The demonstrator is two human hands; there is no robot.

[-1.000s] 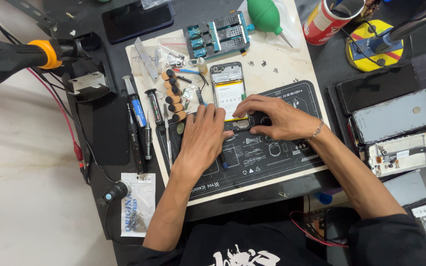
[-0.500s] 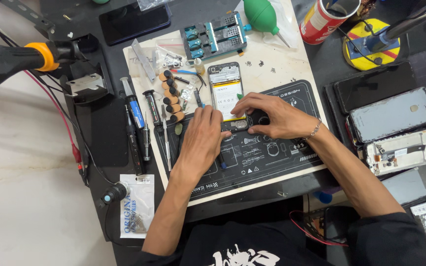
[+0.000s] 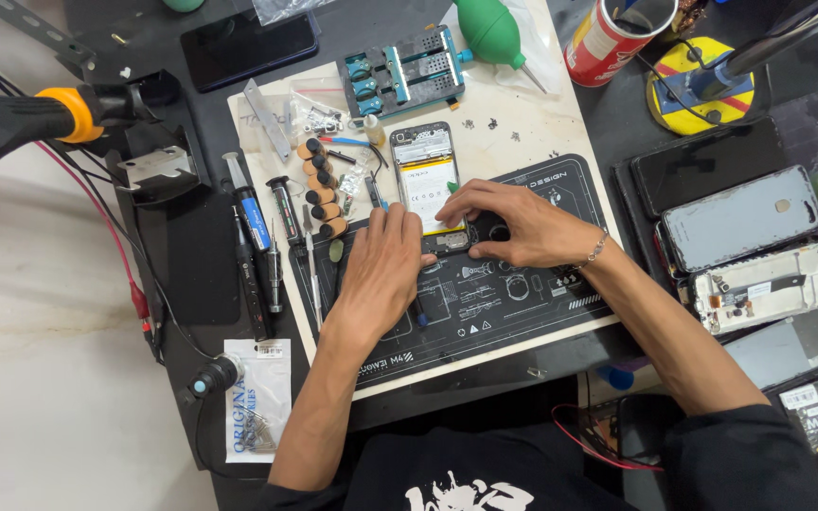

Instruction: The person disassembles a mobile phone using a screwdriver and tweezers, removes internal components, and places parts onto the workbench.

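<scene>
Left hand: the left hand [image 3: 385, 270] lies palm down on the dark repair mat [image 3: 513, 303], fingers together and stretched toward the lower end of the opened phone [image 3: 428, 180]; its fingertips touch the phone's bottom edge, and whether they pinch anything cannot be told.
Right hand: the right hand [image 3: 513, 227] arches over the same lower end, fingers curled and close together, tips pressed down at the phone's bottom corner; any small part beneath them is hidden.
Opened phone: back cover off, pale battery showing, lying lengthwise away from the person, directly beyond both sets of fingertips and between the two hands.
Mat: under both hands, resting on a cream board [image 3: 542, 132].
Left of the left hand: a row of round-capped screwdriver bits [image 3: 322, 189], then precision screwdrivers [image 3: 253, 218] side by side, near the wrist.
Beyond the hands: a blue clamp fixture [image 3: 404, 71] and a green air blower [image 3: 492, 30], well apart from the fingers.
Right of the right hand: a stripped phone frame [image 3: 769, 284] and a grey phone back [image 3: 740, 218], well apart.
Far left: an orange-collared tool handle [image 3: 21, 123].
</scene>
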